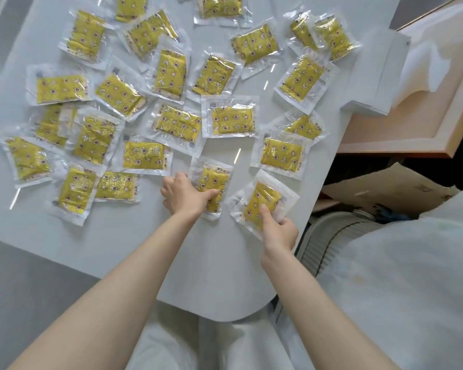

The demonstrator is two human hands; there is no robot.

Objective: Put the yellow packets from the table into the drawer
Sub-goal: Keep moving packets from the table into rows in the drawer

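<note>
Several yellow packets in clear wrappers, printed with stars and moons, lie spread over the white table (134, 241). My left hand (183, 194) rests on the left edge of one packet (215, 189) near the table's front, thumb across it. My right hand (278, 231) pinches the lower corner of another packet (262, 202), thumb on top, and that packet is tilted and slightly raised. The open drawer (401, 145), pale wood inside, is at the right beyond the table's edge.
A white box (377, 76) sits at the table's right edge beside the drawer. Cardboard (385, 190) and a ribbed white object (329, 236) lie below the drawer on the right. My light trousers fill the bottom of the view.
</note>
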